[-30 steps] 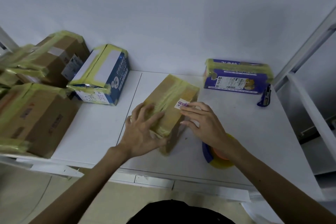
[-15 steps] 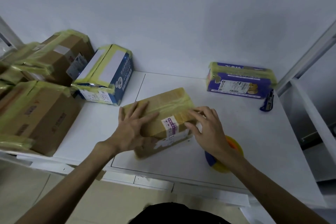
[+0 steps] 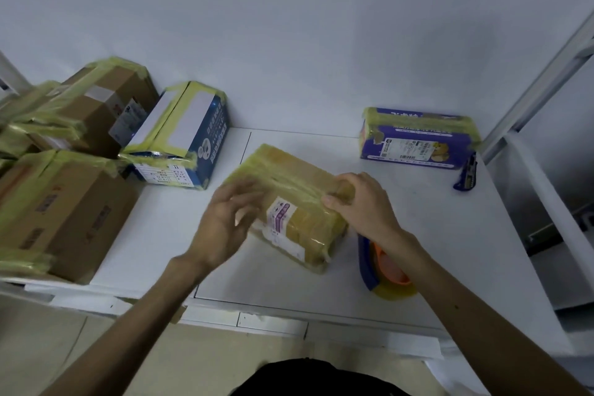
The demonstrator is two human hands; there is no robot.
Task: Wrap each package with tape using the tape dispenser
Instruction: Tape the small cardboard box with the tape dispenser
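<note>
At the middle of the white bench [image 3: 450, 251] the taped brown package [image 3: 299, 202] lies flat, turned since a second ago so its label faces the person. The right hand [image 3: 363, 202], flat on it before, now clamps its right end. The left hand [image 3: 225, 222] has lifted off the top and blurs at the left edge, grip unclear. Smoothing looks finished. The tape dispenser [image 3: 382, 270] rests beneath the right forearm. Wrapped boxes [image 3: 183, 135] crowd the left, and a bare white wall [image 3: 289, 26] stands behind.
</note>
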